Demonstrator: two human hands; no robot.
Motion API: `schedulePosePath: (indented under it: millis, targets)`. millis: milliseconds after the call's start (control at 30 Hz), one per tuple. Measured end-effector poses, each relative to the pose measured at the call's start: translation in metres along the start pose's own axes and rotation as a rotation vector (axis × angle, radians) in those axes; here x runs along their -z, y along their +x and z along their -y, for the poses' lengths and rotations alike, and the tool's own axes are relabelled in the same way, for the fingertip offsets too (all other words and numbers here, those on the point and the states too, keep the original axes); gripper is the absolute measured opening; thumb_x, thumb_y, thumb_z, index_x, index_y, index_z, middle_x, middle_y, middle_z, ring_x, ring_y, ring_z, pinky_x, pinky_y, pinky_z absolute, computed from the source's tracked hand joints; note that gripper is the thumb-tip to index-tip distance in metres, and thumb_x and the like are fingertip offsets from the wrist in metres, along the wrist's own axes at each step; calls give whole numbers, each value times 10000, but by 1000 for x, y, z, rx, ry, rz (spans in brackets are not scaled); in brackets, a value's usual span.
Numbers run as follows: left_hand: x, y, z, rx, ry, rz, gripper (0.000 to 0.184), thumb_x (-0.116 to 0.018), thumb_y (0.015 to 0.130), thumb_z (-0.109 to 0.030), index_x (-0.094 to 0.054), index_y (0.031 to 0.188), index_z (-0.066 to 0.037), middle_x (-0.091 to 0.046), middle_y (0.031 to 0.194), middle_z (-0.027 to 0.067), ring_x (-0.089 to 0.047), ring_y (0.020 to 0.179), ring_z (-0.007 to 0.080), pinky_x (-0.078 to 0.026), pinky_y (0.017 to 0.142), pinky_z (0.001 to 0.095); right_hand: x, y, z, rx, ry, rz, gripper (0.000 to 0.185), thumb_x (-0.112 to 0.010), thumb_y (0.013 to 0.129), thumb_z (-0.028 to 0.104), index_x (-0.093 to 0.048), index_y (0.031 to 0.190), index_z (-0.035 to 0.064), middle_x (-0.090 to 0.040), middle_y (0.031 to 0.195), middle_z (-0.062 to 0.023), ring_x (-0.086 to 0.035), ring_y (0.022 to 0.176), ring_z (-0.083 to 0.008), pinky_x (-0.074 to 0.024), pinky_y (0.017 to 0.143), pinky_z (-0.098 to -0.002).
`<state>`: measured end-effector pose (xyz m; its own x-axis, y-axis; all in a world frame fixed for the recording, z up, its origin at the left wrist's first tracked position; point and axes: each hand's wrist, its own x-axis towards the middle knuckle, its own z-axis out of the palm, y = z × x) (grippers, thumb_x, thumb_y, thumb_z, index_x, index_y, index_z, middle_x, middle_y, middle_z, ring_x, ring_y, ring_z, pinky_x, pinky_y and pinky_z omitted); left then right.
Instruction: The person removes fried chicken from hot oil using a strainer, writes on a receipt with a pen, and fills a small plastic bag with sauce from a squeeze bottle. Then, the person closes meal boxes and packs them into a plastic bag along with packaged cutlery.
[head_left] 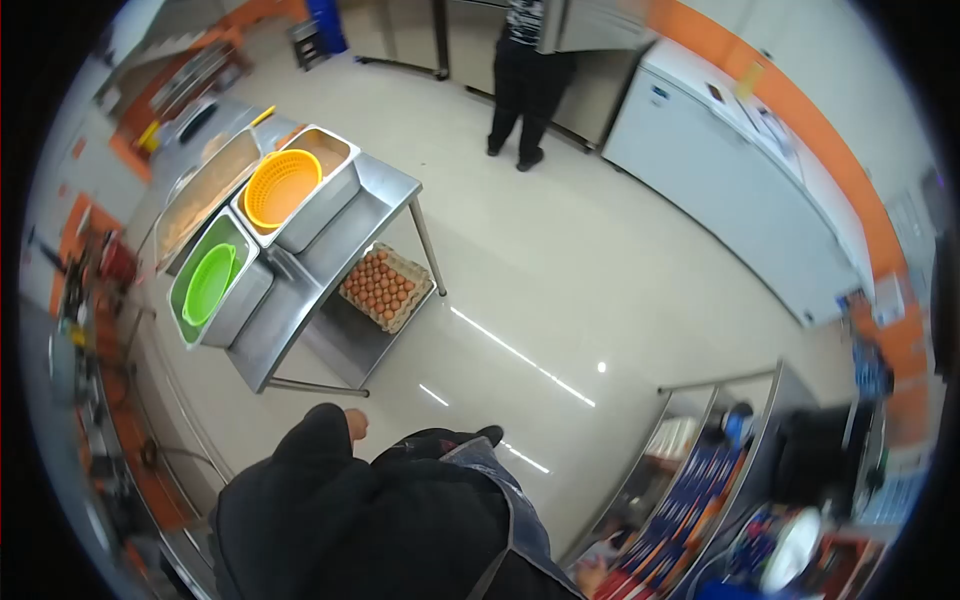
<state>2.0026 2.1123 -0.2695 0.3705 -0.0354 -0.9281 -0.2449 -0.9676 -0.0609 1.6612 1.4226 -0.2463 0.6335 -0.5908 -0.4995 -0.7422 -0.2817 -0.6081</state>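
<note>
Closest in, the left hand (358, 424) shows past a dark sleeve (312, 440), only partly in view, so its grip cannot be told; the nearest thing is the steel table (388, 182). The right hand (592, 578), cut by the bottom edge, is at the near end of a rack (768, 410), just beside the blue and red packets (690, 510) lined up there; whether it holds one cannot be made out. On the table's lower shelf (352, 338), by the far right leg, an egg tray (416, 275) carries brown eggs (378, 285). Above, a pan (250, 290) near the front left corner holds a green basket (210, 283); behind it, a yellow basket (260, 190) sits at the mouth of a second pan (325, 205). Farther off stand a white chest freezer (720, 180) and a person (522, 85) before steel cabinets (470, 50).
</note>
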Motion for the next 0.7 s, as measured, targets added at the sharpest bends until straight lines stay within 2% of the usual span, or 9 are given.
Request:
schedulePosePath:
  millis: [100, 167, 267, 333, 400, 433, 467, 633, 700]
  targets:
    - [121, 18, -74, -28, -371, -317, 353, -579, 780, -182, -692, 1109, -126, -674, 1143, 143, -618, 1092, 329, -486, 940, 425, 8, 65, 157, -356, 235, 142, 585, -656, 794, 22, -459, 1344, -23, -672, 953, -110, -665, 818, -213, -566, 676, -365]
    - [212, 44, -110, -282, -625, -545, 286, -613, 769, -145, -702, 1037, -100, -701, 1023, 157, -656, 992, 324, -521, 852, 404, 12, 136, 179, -172, 312, 263, 565, -664, 810, 47, -471, 1337, -25, -680, 871, -96, -664, 737, -195, -562, 649, -350]
    - [352, 68, -176, -399, -556, -792, 290, -633, 777, -134, -687, 1060, -103, -702, 977, 144, -667, 913, 323, -534, 785, 397, 30, 273, 170, 594, -43, 154, 284, -644, 834, 89, -637, 1094, -24, -661, 730, -96, -654, 686, -169, -523, 612, -335]
    - [461, 63, -237, -252, -772, -657, 287, -666, 832, -207, -662, 1095, -92, -696, 1018, 149, -650, 961, 351, -512, 848, 444, 55, 354, 227, 424, -276, 193, 251, -626, 834, 161, -652, 1032, 9, -669, 763, -144, -659, 692, -241, -511, 639, -374]
    - [497, 166, -261, -469, -499, -1090, 238, -617, 881, -276, -682, 1046, -116, -689, 830, 131, -669, 793, 322, -533, 723, 433, 69, 457, 247, 161, -330, 141, 397, -643, 807, 196, -639, 1169, 32, -692, 929, -194, -670, 886, -341, -526, 823, -421]
    - [528, 184, -279, -322, -405, -731, 244, -545, 940, -294, -684, 1027, -114, -698, 828, 118, -679, 797, 312, -539, 736, 431, 93, 494, 301, 123, -276, 124, 456, -663, 789, 206, -627, 1210, 33, -683, 1024, -219, -653, 984, -365, -508, 898, -445]
    - [534, 213, -297, -466, -555, -943, 256, -509, 961, -282, -683, 1014, -101, -710, 858, 115, -689, 826, 304, -545, 754, 428, 100, 546, 315, 423, -254, -88, 247, -619, 794, 155, -666, 992, 16, -684, 800, -169, -669, 720, -334, -535, 673, -420]
    - [638, 202, -411, -379, -305, -333, 449, -713, 798, -257, -626, 1188, -53, -702, 1023, 134, -668, 990, 267, -522, 874, 387, 184, 707, 510, 685, -134, -60, 565, -522, 753, -70, -573, 1299, 62, -623, 1198, -221, -603, 1071, -371, -501, 932, -409]
    - [649, 281, -442, -513, -278, -300, 496, -747, 781, -280, -625, 1200, -43, -704, 1023, 133, -668, 993, 264, -525, 864, 378, 238, 753, 583, 566, 6, 112, 531, -563, 779, -20, -560, 1304, 61, -669, 1083, -173, -635, 986, -326, -519, 861, -407]
